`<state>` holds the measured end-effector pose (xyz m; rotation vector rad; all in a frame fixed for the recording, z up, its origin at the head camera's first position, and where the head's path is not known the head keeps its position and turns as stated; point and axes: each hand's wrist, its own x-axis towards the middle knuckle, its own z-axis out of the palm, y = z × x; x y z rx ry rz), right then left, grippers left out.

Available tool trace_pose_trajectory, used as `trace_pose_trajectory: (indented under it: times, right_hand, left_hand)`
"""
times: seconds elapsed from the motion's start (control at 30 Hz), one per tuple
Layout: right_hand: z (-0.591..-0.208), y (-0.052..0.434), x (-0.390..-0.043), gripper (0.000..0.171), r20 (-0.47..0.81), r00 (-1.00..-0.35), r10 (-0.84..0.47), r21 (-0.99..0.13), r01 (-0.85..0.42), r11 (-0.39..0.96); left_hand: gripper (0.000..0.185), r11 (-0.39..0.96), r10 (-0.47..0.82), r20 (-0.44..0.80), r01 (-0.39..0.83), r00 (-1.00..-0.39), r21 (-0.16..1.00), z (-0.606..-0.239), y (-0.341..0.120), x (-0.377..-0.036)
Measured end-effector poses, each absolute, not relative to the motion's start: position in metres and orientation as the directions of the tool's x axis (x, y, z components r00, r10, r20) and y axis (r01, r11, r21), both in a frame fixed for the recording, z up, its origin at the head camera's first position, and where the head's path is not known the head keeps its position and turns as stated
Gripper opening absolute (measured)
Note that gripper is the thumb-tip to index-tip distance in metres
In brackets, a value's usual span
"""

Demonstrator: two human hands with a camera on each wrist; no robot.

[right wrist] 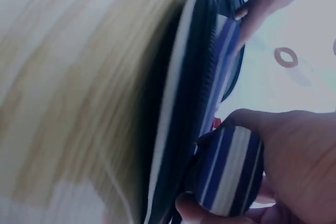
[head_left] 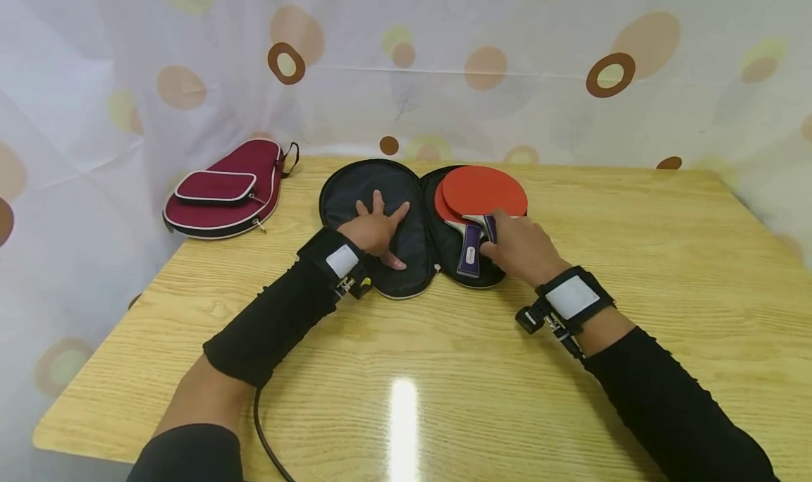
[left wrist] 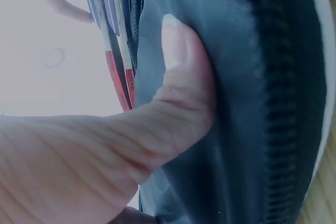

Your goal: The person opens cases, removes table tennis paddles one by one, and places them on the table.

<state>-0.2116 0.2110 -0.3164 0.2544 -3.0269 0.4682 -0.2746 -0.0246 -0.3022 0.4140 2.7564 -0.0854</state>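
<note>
An unzipped black paddle case (head_left: pixel 345 186) lies opened flat, its two halves side by side. My left hand (head_left: pixel 376 230) rests on the left half with fingers spread; the thumb (left wrist: pixel 184 66) touches the black lining in the left wrist view. Two table tennis paddles with red faces lie overlapping on the right half. My right hand (head_left: pixel 526 246) grips the handle of the upper paddle (head_left: pixel 485 189). That striped blue-and-white handle end (right wrist: pixel 231 171) shows between thumb and fingers in the right wrist view. The lower paddle's purple handle (head_left: pixel 469 249) points toward me, its red face mostly covered.
A maroon paddle case (head_left: pixel 222 186) with white piping, a front pocket and a wrist loop lies at the table's back left. The wooden table (head_left: pixel 355 390) meets a patterned curtain (head_left: pixel 444 66) at its back edge. A black cable (head_left: pixel 263 433) runs below my left arm.
</note>
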Motion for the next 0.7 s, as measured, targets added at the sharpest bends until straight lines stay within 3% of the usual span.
trace_pose_trajectory:
  times: [0.3, 0.47, 0.7]
  right_hand:
    - [-0.292, 0.252, -0.202, 0.049, 0.171, -0.976, -0.135, -0.370, -0.191, 0.909]
    - [-0.285, 0.296, -0.202, 0.051, 0.193, -0.975, -0.112, -0.330, -0.172, 0.928]
    - [-0.289, 0.371, -0.196, 0.054, 0.088, -0.995, -0.045, -0.298, -0.070, 0.952]
  left_hand:
    - [0.123, 0.944, 0.289, -0.356, 0.326, -0.889, -0.048, -0.301, -0.020, -0.273]
    - [0.123, 0.947, 0.277, -0.363, 0.317, -0.890, -0.054, -0.303, -0.021, -0.275]
    - [0.122, 0.944, 0.285, -0.373, 0.326, -0.883, -0.050, -0.306, -0.026, -0.277]
